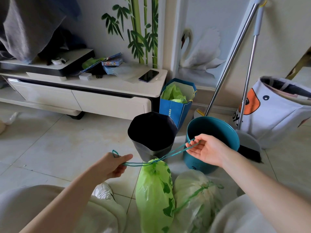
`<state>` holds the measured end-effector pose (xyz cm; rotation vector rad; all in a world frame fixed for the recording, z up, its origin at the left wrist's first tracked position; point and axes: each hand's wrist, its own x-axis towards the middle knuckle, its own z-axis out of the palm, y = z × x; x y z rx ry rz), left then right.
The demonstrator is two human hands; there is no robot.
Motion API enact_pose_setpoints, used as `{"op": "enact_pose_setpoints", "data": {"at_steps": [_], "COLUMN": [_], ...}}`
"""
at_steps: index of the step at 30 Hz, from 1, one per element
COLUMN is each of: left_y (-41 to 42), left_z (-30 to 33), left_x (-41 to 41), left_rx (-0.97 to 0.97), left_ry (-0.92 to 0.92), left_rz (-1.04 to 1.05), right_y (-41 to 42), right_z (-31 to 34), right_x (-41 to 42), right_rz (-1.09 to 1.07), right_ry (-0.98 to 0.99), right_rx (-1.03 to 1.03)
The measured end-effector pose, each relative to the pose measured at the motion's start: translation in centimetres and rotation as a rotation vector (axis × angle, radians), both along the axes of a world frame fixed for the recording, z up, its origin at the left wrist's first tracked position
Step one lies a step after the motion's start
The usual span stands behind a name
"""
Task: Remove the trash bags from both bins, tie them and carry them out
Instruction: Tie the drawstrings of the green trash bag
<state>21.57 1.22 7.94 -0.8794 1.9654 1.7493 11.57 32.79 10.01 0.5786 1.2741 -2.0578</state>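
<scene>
Two bare forearms are showing, with no sleeves, watch, bracelet or rings visible on either one. The left hand [114, 165] and right hand [207, 148] are wearing no gloves. The person is wearing pale, off-white trousers [33, 207] in a soft, loose-looking fabric, which are filling the near left and near right corners. A white trainer [103, 191] with grey mesh panels is peeking out beside the left trouser leg.

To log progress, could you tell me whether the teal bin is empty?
Empty as far as visible: the teal bin shows bare inner wall, no liner.
</scene>
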Motion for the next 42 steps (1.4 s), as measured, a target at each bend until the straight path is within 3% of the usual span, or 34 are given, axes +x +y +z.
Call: {"op": "enact_pose_setpoints", "data": {"at_steps": [7,12,14,19,21,28,33,37,42], "left_y": [1.3,3.3,4.5,8.0,9.3,11.9,12.7,12.9,13.0], "left_z": [3.3,5.7,6.8,7.5,7.9,7.3,6.6,6.5,6.6], "left_x": [-0.5,-1.4,-1.8,-3.6,-4.5,-7.1,-7.7,-7.4,-6.9], "left_rx": [0.155,0.579,0.687,0.589,0.630,0.738,0.744,0.700,0.649], "left_ry": [0.095,0.128,0.099,0.054,0.089,0.260,0.286,0.310,0.296], "left_rz": [0.092,0.120,0.052,-0.267,-0.297,0.101,0.067,-0.052,-0.075], "right_y": [-1.3,-2.6,-3.0,-4.0,-4.2,-2.2,1.3,4.5,8.0], "right_z": [2.0,4.9,5.8,7.3,7.5,5.4,3.3,0.8,-2.7], "right_x": [0.9,2.3,2.8,3.9,4.1,4.0,4.4,4.0,4.9], "right_rz": [0.175,0.247,0.295,0.454,0.491,0.425,0.343,0.274,0.630], "right_ry": [0.154,0.361,0.446,0.604,0.631,0.576,0.487,0.358,-0.010], "right_rx": [-0.058,-0.054,-0.057,-0.032,0.002,0.117,0.259,0.543,1.079]}}
